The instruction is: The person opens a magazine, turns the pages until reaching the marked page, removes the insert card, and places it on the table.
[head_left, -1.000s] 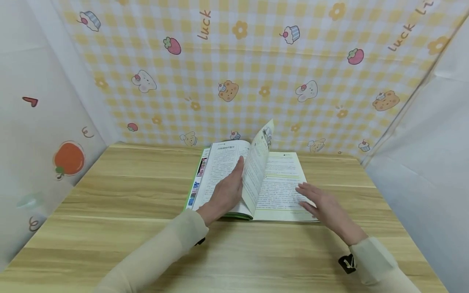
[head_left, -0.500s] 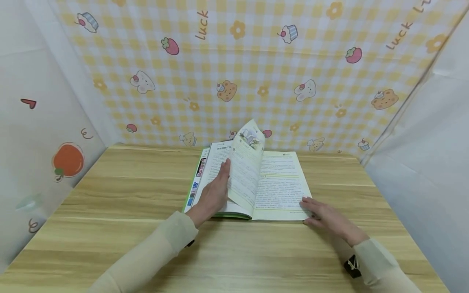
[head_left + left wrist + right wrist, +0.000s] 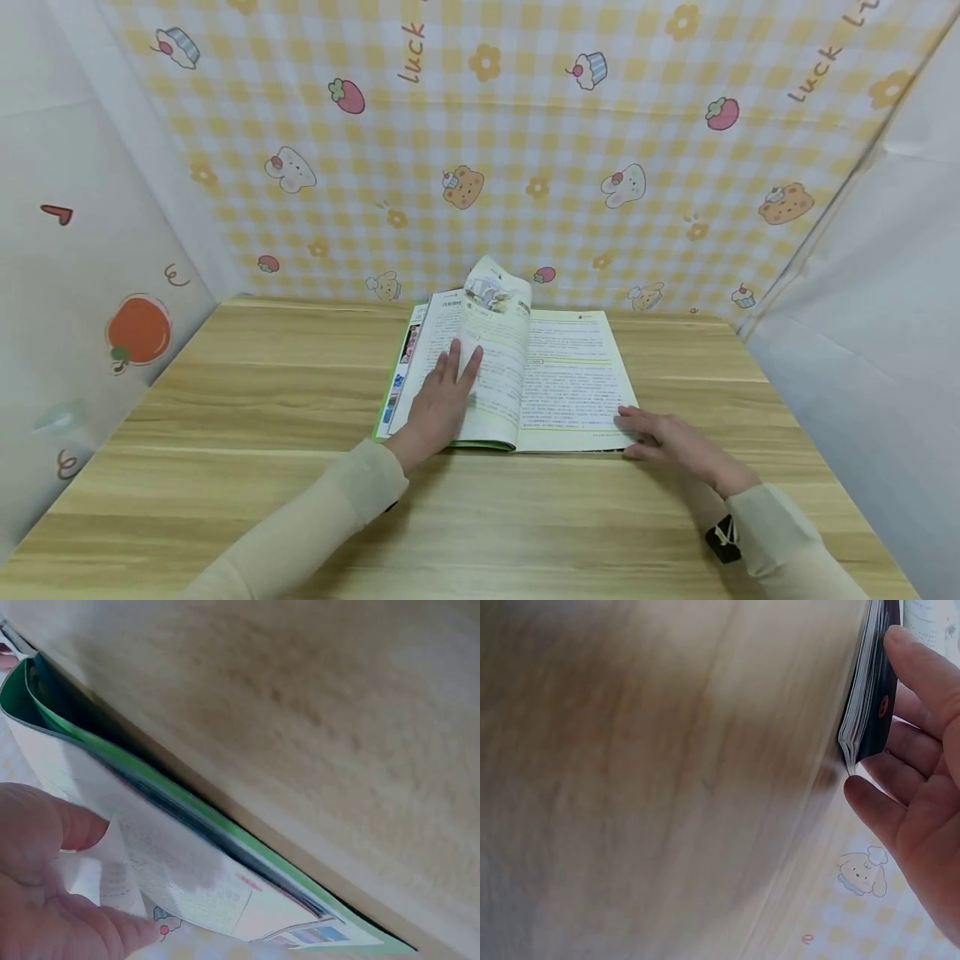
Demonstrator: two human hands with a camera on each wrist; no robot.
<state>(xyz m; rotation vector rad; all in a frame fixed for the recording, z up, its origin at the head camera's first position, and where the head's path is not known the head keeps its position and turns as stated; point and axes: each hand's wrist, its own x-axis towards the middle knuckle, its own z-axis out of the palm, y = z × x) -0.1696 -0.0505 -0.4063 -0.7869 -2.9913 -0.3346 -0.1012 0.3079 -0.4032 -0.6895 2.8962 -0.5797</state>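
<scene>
Currently, the book [image 3: 573, 383] lies spread on the wooden table [image 3: 247, 375], near its far edge, with one leaf [image 3: 501, 375] arched over the left pages and its top corner raised. Left hand [image 3: 431, 406]: fingers apart, resting on this leaf. Preferably smooth outward from the spine with light, even pressure; pushing against the free edge may crease the paper. Right hand [image 3: 678, 446]: thumb and fingers clamped about the lower-right corner; keep it steady to limit sliding. Checked cloth [image 3: 525, 133] hangs behind.
</scene>
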